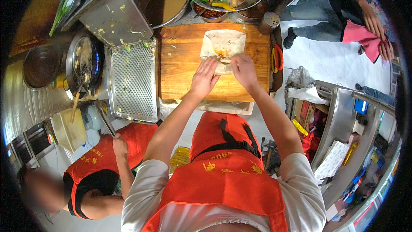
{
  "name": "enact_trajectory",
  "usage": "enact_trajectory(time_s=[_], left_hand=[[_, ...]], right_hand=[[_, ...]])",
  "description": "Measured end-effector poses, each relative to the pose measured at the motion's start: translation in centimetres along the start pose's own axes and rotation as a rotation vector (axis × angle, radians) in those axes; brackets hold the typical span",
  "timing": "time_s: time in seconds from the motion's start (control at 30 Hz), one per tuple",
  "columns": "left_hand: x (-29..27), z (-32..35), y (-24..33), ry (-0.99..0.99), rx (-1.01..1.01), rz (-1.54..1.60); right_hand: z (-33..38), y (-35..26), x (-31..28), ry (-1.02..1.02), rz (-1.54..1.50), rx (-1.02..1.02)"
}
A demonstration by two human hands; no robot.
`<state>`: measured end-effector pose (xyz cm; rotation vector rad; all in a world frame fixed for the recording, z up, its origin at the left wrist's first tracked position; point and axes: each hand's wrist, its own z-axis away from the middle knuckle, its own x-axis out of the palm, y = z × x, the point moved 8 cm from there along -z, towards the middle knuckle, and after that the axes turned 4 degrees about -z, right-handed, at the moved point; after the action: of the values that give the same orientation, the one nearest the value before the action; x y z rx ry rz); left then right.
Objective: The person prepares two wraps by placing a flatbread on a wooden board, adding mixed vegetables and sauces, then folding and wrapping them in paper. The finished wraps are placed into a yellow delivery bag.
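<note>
Ahead of both hands [203,79] [244,70], flatbread [224,42] (touching), wooden board [180,66]

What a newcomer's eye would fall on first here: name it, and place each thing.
First would probably come the bright red apron, filling the lower middle. Above it, the left hand and right hand are at the near part of a pale flatbread smeared with orange, on the wooden board. At the lower left, a co-worker wears another red apron.
</note>
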<state>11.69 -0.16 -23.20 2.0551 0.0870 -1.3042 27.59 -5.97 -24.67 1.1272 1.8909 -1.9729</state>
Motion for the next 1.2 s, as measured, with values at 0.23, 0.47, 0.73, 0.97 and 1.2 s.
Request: enact_trajectory(time_s=[0.23,0.47,0.73,0.97,1.2], left_hand=[[0.6,0.4,0.2,-0.013,0.040,-0.092],[0.2,0.3,0.1,0.012,0.046,-0.071],[-0.3,-1.3,0.5,-0.059,0.232,-0.198],[-0.9,-0.5,0.6,-0.122,0.080,-0.018],[-0.2,-0.4,1.0,0.043,0.079,-0.221]], right_hand=[[1.8,-2.5,1.3,-0.016,-0.081,-0.178],[2.3,-4.5,2.3,-0.099,0.138,-0.501],[1.9,-2.7,3.7,-0.159,0.303,-0.457],[0.8,-2.5,2.9,-0.374,-0.089,-0.244],[-3.6,-0.3,4.0,-0.298,0.066,-0.234]])
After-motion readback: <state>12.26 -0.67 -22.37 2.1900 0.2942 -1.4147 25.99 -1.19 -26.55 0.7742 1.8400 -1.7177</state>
